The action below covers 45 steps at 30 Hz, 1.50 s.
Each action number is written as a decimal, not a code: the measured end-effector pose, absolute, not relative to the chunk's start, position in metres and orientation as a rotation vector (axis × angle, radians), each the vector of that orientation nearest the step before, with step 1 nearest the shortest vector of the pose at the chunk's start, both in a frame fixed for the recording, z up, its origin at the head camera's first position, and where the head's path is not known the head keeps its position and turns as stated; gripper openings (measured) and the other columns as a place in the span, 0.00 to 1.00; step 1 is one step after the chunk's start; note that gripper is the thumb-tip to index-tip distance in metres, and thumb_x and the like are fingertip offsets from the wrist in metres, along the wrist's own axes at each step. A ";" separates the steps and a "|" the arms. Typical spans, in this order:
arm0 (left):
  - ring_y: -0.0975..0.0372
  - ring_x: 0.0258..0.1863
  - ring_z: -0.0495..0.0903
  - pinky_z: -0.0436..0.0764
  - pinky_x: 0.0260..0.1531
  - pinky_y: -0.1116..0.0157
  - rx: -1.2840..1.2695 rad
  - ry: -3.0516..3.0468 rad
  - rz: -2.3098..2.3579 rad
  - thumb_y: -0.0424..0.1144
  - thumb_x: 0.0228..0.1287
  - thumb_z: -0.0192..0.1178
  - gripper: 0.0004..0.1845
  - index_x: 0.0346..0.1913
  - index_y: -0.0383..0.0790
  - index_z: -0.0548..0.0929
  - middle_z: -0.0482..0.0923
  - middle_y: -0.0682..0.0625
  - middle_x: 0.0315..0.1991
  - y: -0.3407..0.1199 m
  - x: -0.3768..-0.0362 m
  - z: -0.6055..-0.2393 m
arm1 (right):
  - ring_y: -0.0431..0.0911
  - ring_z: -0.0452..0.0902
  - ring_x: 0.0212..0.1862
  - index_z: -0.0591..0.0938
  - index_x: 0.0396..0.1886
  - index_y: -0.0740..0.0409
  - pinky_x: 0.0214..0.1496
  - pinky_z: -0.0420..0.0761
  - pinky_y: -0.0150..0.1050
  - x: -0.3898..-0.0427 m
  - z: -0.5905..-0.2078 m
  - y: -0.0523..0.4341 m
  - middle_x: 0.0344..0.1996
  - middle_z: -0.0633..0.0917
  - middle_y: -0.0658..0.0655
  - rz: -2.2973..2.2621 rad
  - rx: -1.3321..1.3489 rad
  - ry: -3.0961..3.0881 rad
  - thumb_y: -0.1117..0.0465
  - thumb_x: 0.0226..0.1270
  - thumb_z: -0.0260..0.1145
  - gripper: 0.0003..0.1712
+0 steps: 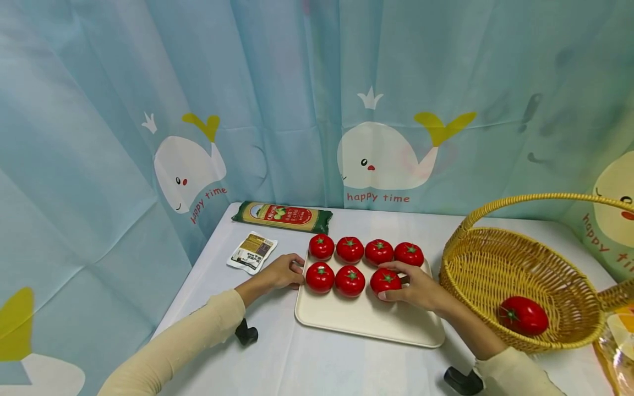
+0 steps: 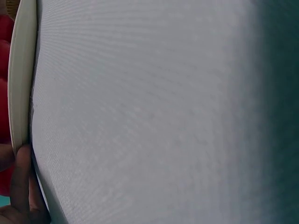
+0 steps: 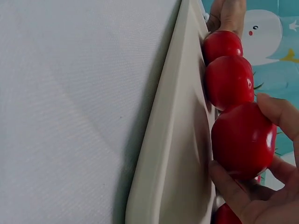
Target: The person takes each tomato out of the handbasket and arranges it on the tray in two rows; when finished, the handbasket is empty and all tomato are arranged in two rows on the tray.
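My right hand (image 1: 418, 287) grips a red tomato (image 1: 385, 281) with thumb and fingers, over the cream tray (image 1: 366, 325). In the right wrist view the held tomato (image 3: 244, 140) sits close beside another tomato (image 3: 229, 83). At the tray's left edge, my left hand (image 1: 287, 271) pinches the rim, with fingers on both sides of it in the left wrist view (image 2: 22, 186). Two more tomatoes, one of them at the left (image 1: 320, 277), share the front row. A back row of several tomatoes (image 1: 350, 249) lies along the far side.
On the right stands a yellow wicker basket (image 1: 460, 264) with a high handle and one tomato (image 1: 524, 315) inside. A green pasta packet (image 1: 282, 217) and a small white-edged pouch (image 1: 252, 253) lie at the back left. Whale-print curtains (image 1: 297, 99) hang behind the table.
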State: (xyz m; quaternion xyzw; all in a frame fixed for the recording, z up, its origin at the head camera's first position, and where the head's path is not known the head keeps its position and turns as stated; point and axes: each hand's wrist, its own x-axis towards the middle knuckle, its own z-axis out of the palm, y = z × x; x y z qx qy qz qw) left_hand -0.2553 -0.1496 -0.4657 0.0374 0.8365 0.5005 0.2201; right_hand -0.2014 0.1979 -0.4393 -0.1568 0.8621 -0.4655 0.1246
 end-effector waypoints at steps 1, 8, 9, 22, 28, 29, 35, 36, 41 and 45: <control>0.61 0.31 0.80 0.89 0.32 0.66 0.102 2.314 1.383 0.24 0.55 0.66 0.24 0.57 0.31 0.76 0.76 0.47 0.35 -0.150 -0.256 -0.466 | 0.54 0.79 0.49 0.75 0.65 0.63 0.46 0.82 0.42 -0.202 -0.440 0.198 0.54 0.81 0.66 -1.353 -0.454 2.516 0.56 0.54 0.79 0.40; 0.61 0.32 0.81 0.89 0.33 0.66 0.121 2.313 1.379 0.25 0.55 0.66 0.24 0.56 0.30 0.76 0.77 0.46 0.35 -0.151 -0.257 -0.467 | 0.54 0.80 0.49 0.76 0.62 0.64 0.45 0.83 0.39 -0.204 -0.440 0.196 0.52 0.82 0.65 -1.343 -0.415 2.514 0.55 0.53 0.80 0.39; 0.61 0.32 0.81 0.89 0.34 0.66 0.120 2.307 1.383 0.25 0.55 0.66 0.24 0.56 0.31 0.76 0.76 0.46 0.35 -0.151 -0.257 -0.466 | 0.54 0.80 0.49 0.76 0.62 0.64 0.45 0.83 0.39 -0.204 -0.441 0.196 0.52 0.82 0.65 -1.342 -0.407 2.514 0.55 0.52 0.80 0.39; 0.61 0.31 0.80 0.89 0.32 0.65 0.122 2.321 1.392 0.23 0.53 0.65 0.25 0.56 0.30 0.75 0.76 0.46 0.34 -0.149 -0.256 -0.465 | 0.55 0.81 0.49 0.76 0.63 0.65 0.44 0.85 0.38 -0.206 -0.440 0.195 0.56 0.80 0.69 -1.357 -0.455 2.480 0.59 0.53 0.80 0.38; 0.61 0.31 0.80 0.89 0.33 0.66 0.115 2.316 1.389 0.24 0.54 0.65 0.25 0.57 0.31 0.76 0.76 0.47 0.34 -0.148 -0.256 -0.465 | 0.56 0.81 0.50 0.74 0.66 0.65 0.44 0.84 0.38 -0.205 -0.437 0.194 0.57 0.78 0.71 -1.369 -0.475 2.453 0.62 0.52 0.79 0.40; 0.61 0.31 0.80 0.89 0.33 0.66 0.112 2.312 1.390 0.24 0.54 0.65 0.25 0.57 0.31 0.76 0.76 0.47 0.35 -0.147 -0.257 -0.465 | 0.55 0.81 0.50 0.74 0.65 0.65 0.44 0.84 0.38 -0.205 -0.437 0.194 0.57 0.78 0.70 -1.369 -0.471 2.450 0.62 0.52 0.79 0.40; 0.61 0.31 0.80 0.89 0.33 0.65 0.108 2.312 1.381 0.24 0.54 0.66 0.25 0.58 0.31 0.75 0.77 0.47 0.35 -0.147 -0.257 -0.465 | 0.53 0.81 0.48 0.75 0.63 0.66 0.43 0.85 0.38 -0.206 -0.438 0.196 0.56 0.78 0.70 -1.376 -0.459 2.434 0.62 0.52 0.79 0.38; 0.61 0.31 0.80 0.89 0.33 0.65 0.108 2.313 1.381 0.24 0.54 0.66 0.25 0.57 0.31 0.75 0.77 0.47 0.35 -0.147 -0.257 -0.465 | 0.53 0.81 0.48 0.75 0.63 0.66 0.43 0.85 0.38 -0.206 -0.438 0.196 0.56 0.78 0.70 -1.376 -0.466 2.434 0.63 0.52 0.79 0.38; 0.61 0.31 0.80 0.89 0.33 0.65 0.094 2.315 1.382 0.24 0.54 0.66 0.25 0.57 0.31 0.76 0.76 0.46 0.36 -0.149 -0.256 -0.465 | 0.55 0.82 0.49 0.74 0.65 0.66 0.43 0.86 0.38 -0.205 -0.438 0.196 0.58 0.77 0.71 -1.375 -0.487 2.427 0.63 0.53 0.79 0.39; 0.61 0.31 0.80 0.89 0.33 0.65 0.089 2.318 1.380 0.24 0.54 0.66 0.25 0.57 0.31 0.76 0.77 0.46 0.36 -0.149 -0.255 -0.466 | 0.55 0.82 0.49 0.74 0.65 0.66 0.43 0.86 0.37 -0.206 -0.438 0.195 0.59 0.77 0.72 -1.362 -0.493 2.428 0.63 0.52 0.79 0.39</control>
